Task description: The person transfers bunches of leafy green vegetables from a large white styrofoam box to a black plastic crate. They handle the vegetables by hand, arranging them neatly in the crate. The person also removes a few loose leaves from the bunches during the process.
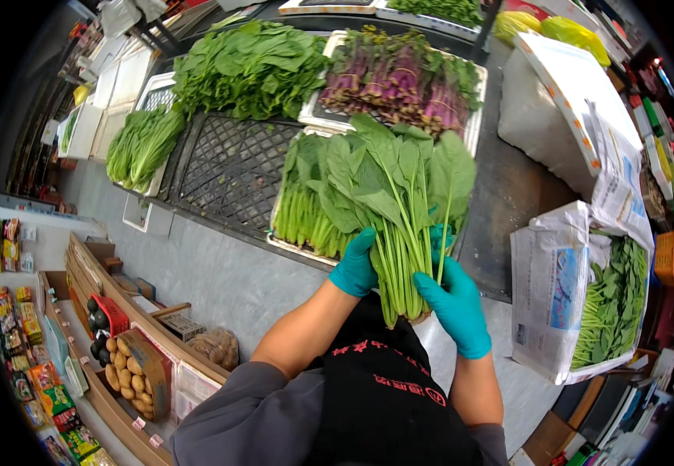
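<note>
A large bunch of spinach is held in front of my body, leaves pointing away and the pale stem ends toward my apron. My left hand, in a teal glove, is closed round its left side, with most of the fingers hidden behind the stems. On the other side my right hand, gloved alike, grips the stems; its fingers reach behind a leaf stalk standing slightly apart on the right. Beneath the bunch, a white crate holds more green leafy bunches, partly covered by the leaves in my hands.
A black mesh tray lies left of the crate. Beyond are leafy greens and purple-stemmed bunches. At right stands a paper-lined box of greens, below a white foam box. Potatoes sit on a shelf at lower left.
</note>
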The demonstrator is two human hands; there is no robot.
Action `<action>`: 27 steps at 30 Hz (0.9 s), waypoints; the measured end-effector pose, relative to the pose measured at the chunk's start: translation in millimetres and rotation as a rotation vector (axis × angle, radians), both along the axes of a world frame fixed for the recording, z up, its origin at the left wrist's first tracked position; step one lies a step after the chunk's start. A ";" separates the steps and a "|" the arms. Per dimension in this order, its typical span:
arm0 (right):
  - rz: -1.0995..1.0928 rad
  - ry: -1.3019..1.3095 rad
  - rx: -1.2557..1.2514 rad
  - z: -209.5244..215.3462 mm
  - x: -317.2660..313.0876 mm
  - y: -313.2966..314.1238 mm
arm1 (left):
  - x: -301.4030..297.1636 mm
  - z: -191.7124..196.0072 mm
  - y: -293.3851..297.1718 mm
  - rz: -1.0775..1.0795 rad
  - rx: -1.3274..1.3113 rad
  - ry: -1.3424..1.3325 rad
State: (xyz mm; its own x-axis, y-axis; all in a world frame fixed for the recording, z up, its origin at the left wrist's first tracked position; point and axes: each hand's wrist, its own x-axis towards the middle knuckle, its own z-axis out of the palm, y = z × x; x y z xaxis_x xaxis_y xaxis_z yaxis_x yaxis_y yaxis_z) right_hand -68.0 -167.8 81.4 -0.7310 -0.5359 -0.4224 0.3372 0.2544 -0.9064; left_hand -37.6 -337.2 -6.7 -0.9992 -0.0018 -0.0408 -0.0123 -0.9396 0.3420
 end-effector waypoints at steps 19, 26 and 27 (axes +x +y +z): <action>0.587 1.184 -0.368 -5.2 102.7 -239.9 | 217.6 10.1 -136.1 0.699 -0.241 -0.213; 0.746 1.166 -0.375 -8.4 171.4 -315.1 | 282.1 -8.7 -198.4 0.839 -0.152 -0.168; 0.701 1.130 -0.412 -13.2 183.8 -330.7 | 291.1 -11.5 -215.7 0.841 -0.100 -0.119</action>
State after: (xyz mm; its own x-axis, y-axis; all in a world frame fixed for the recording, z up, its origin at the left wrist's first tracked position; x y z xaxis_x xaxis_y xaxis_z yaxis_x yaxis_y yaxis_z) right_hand 115.8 -498.5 68.2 -0.0963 -0.8684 0.4863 -0.7050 -0.2854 -0.6492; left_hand 253.5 -552.8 -18.2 -0.6527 -0.7502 -0.1055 0.6345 -0.6175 0.4649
